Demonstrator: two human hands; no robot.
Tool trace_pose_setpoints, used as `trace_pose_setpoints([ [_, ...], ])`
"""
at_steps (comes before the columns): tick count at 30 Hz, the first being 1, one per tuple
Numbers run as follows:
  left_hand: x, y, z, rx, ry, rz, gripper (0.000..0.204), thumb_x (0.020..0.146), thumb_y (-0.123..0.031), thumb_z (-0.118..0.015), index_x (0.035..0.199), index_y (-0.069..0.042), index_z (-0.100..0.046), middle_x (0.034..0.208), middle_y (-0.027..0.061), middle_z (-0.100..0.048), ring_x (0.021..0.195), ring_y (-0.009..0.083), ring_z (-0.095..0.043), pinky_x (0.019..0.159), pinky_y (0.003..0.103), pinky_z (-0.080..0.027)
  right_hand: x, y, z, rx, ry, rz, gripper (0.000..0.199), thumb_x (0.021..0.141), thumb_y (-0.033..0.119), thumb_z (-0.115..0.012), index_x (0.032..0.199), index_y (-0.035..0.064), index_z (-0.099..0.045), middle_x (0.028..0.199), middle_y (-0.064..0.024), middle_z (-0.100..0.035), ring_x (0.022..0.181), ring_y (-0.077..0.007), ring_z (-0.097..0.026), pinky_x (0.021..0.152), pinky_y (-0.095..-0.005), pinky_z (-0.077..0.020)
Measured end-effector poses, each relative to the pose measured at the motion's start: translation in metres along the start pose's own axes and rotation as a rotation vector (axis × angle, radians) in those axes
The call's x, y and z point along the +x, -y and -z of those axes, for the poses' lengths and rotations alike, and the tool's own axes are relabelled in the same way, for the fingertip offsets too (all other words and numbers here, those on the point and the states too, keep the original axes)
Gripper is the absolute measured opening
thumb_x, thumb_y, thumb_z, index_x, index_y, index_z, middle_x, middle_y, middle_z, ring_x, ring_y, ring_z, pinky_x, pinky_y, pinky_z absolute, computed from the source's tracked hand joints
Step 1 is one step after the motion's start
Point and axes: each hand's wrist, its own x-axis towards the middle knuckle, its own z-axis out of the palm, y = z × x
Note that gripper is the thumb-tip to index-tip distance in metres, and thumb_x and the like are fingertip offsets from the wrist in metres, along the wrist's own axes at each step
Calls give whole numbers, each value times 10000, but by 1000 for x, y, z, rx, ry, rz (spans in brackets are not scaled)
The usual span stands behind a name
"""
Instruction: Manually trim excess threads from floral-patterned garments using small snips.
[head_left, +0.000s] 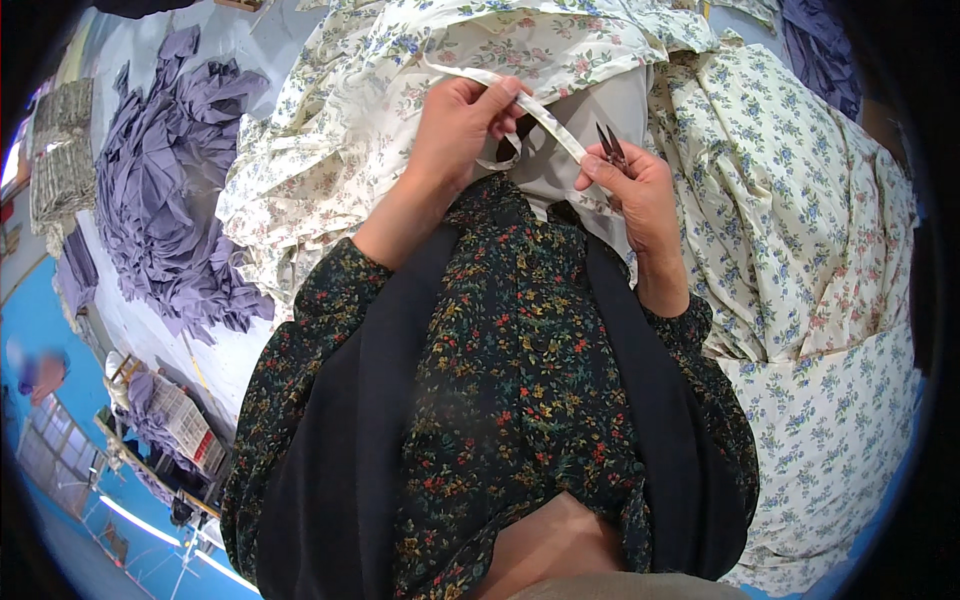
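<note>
A narrow white fabric strip (548, 122) with a faint print is stretched between my two hands. My left hand (462, 128) is closed, pinching it between thumb and fingers. At its other end, my right hand (640, 195) grips the strip at the fingertips. That same hand also holds a pair of dark thread snips (612, 150), blades pointing up and away. Behind and beneath the hands lies white floral fabric (540, 45) with blue and pink flowers. Part of the strip hangs in a loop below my left hand.
Crumpled purple fabric (165, 190) lies on the pale table (215, 365) at left. A large heap of white floral cloth (750, 200) fills the right side. Farther left are stacked grey bundles (62, 150) and a white crate (185, 425) with purple cloth beside it.
</note>
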Motion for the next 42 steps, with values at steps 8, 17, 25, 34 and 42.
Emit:
trace_pose_setpoints([
  [8, -13, -1, -13, 93, 220, 142, 285, 903, -249, -663, 895, 35, -686, 719, 39, -641, 616, 79, -551, 570, 209, -424, 1, 3, -3, -13, -8, -66, 191, 884, 126, -654, 1025, -3, -658, 787, -55, -704, 534, -4, -424, 493, -171, -302],
  [17, -5, 5, -2, 21, 29, 93, 256, 897, -230, -682, 898, 25, -675, 757, 46, -645, 627, 78, -555, 592, 217, -449, -2, 7, -1, 34, -30, -11, 161, 870, 45, -611, 1005, -36, -646, 853, -82, -697, 693, -68, -607, 660, -193, -461],
  [25, -16, 0, -13, 43, 191, 164, 222, 894, -183, -677, 909, 38, -655, 774, 63, -655, 631, 85, -577, 576, 213, -452, 4, 0, -9, -110, -93, 48, 154, 877, 38, -606, 1005, -40, -641, 855, -58, -683, 784, -101, -643, 734, -217, -484],
  [34, -19, 2, -18, -112, 117, 179, 209, 902, -137, -656, 949, 62, -611, 829, 119, -672, 668, 151, -646, 597, 242, -512, 0, -2, -19, -588, -264, 408, 229, 907, 226, -631, 1055, 52, -612, 771, -94, -664, 706, -178, -662, 633, -291, -499],
  [42, -19, 4, -19, -104, 137, 139, 221, 920, -132, -630, 995, 74, -604, 844, 129, -672, 687, 164, -657, 622, 252, -526, 5, -9, -23, -723, -312, 520, 185, 890, 232, -648, 969, 74, -594, 750, -103, -667, 652, -257, -674, 571, -329, -498],
])
